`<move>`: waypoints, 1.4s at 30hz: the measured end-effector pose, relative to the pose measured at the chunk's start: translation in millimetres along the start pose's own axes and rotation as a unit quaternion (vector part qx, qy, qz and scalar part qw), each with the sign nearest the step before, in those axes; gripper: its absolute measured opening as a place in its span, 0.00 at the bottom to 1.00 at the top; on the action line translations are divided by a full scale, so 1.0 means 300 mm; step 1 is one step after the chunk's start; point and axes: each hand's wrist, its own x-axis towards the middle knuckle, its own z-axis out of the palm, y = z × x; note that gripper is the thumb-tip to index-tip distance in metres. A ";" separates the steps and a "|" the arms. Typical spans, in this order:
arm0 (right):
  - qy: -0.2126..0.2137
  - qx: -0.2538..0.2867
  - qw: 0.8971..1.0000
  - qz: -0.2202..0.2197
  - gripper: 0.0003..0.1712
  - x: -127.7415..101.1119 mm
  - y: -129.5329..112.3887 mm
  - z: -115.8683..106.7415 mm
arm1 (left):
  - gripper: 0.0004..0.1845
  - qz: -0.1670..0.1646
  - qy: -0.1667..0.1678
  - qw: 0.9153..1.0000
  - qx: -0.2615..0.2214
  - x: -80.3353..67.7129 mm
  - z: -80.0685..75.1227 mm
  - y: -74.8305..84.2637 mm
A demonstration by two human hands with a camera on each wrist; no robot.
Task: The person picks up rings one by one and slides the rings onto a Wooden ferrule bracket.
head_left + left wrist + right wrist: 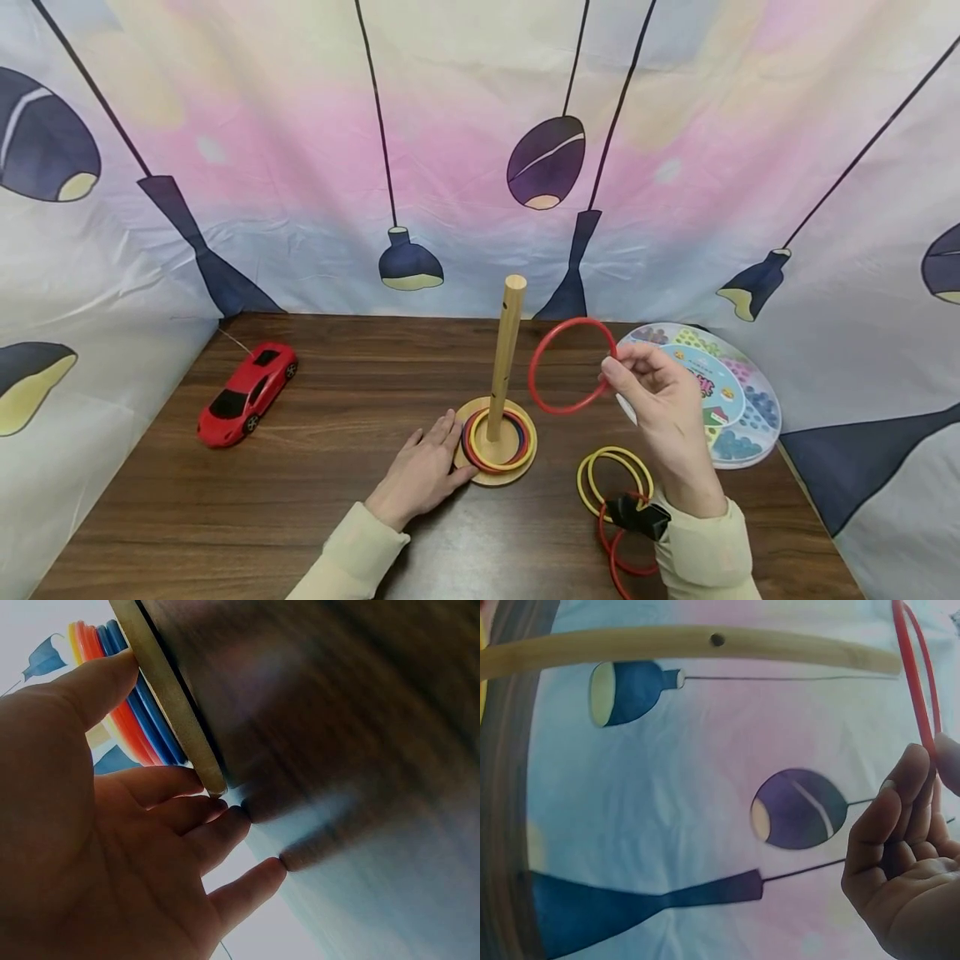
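A wooden peg point(505, 358) stands upright on a round wooden base point(480, 477) in the middle of the table, with several coloured rings point(497, 461) stacked round its foot. My left hand point(423, 473) lies flat on the table, fingers straight, touching the base's left edge point(174, 697). My right hand point(660, 408) pinches a red ring point(572, 365) and holds it in the air to the right of the peg, below its top. In the right wrist view the red ring point(915, 682) shows above my fingertips point(891, 802), with the peg point(682, 645) across the top.
Two yellow rings point(611, 479) and red rings point(618, 554) lie on the table near my right wrist. A red toy car point(247, 392) sits at the left. A round plastic bead box point(738, 404) lies at the right edge. Printed cloth walls surround the table.
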 end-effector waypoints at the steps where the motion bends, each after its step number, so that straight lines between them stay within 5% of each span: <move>1: -0.001 0.003 1.000 -0.005 0.07 0.004 -0.009 0.008 | 0.42 -0.001 0.001 1.000 0.000 -0.001 0.000 0.000; 11: -0.026 0.054 0.997 -0.043 0.06 0.057 -0.071 0.089 | 0.43 0.005 0.005 1.000 0.008 0.000 0.006 -0.006; 28: -0.020 0.051 0.999 -0.006 0.12 0.126 -0.036 0.188 | 0.42 0.008 0.005 1.000 -0.002 -0.001 0.003 -0.008; 42: -0.112 -0.071 0.987 0.091 0.14 0.109 0.085 0.168 | 0.42 0.008 0.004 1.000 0.000 -0.001 0.000 -0.004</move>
